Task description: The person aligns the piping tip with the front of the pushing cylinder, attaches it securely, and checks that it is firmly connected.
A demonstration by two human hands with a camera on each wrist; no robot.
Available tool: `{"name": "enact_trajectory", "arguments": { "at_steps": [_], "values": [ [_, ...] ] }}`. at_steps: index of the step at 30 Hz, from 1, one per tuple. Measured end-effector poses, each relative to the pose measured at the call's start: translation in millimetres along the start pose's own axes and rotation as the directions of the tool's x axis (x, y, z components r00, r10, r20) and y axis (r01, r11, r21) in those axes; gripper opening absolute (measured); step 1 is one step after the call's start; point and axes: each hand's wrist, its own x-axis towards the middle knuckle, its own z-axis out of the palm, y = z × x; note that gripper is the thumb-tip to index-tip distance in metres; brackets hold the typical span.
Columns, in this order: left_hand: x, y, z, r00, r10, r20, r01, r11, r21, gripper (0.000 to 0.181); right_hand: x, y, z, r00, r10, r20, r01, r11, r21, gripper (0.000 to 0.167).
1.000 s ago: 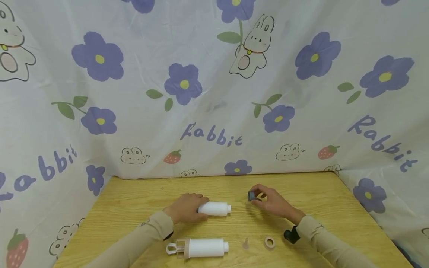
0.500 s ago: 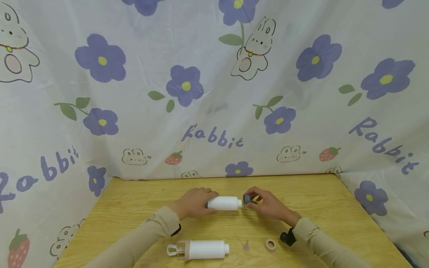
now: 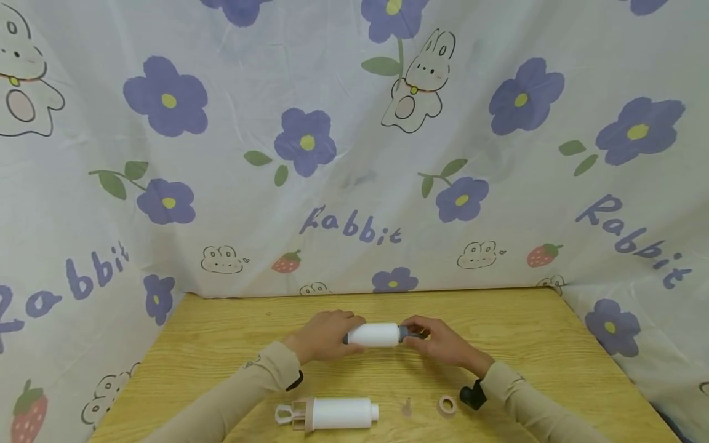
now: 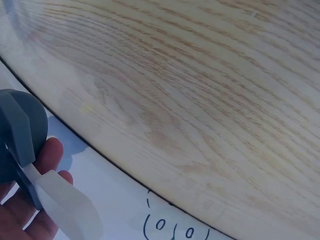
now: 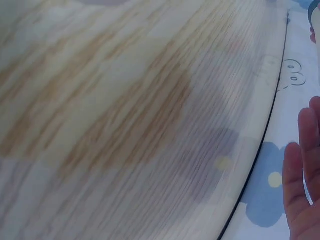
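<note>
White barrel (image 3: 375, 335): was held sideways over the wooden tabletop (image 3: 520, 320).
Left hand (image 3: 327, 335): gripped its left end; a slack hold could have let it twist.
Grey cap (image 3: 404, 333): met the right end; a skewed push could have jammed it crooked.
Right hand (image 3: 440, 340): pinched the cap.

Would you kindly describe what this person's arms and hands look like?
The left sleeve and right sleeve are long and beige, each with a small dark marking near the wrist. A black band shows at the left wrist and a rounded black piece at the right. The left hand and right hand are bare.
</note>
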Motion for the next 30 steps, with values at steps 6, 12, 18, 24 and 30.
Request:
{"name": "enact_trajectory", "arguments": {
  "at_steps": [6,12,18,24,30],
  "values": [
    [0.3,2.1,-0.2,1.0,0.01,-0.005,-0.009,1.0,0.015,0.049,-0.1,1.0,-3.0,0.996,0.05,0.069,-0.057,0.993,0.099,0.029],
    [0.0,6.9,-3.3,0.999,0.039,0.004,-0.039,0.999,0.037,0.049,-0.9,0.7,-6.4,0.986,0.086,0.144,-0.114,0.974,0.195,0.039],
    [-0.5,8.6,-4.6,0.999,0.035,0.009,-0.035,0.999,0.027,0.049,-1.1,-1.5,-7.8,0.977,0.123,0.172,-0.158,0.964,0.212,0.048],
    [-1.6,9.4,-6.0,1.0,0.023,0.001,-0.023,1.0,0.013,0.048,-3.2,-1.1,-8.5,0.992,0.105,0.072,-0.114,0.984,0.133,0.041],
    [-2.3,9.6,-7.1,1.0,-0.006,0.009,0.006,1.0,0.013,0.048,-3.5,-0.6,-9.9,0.999,0.048,0.016,-0.048,0.999,0.015,0.037]
  ]
}}
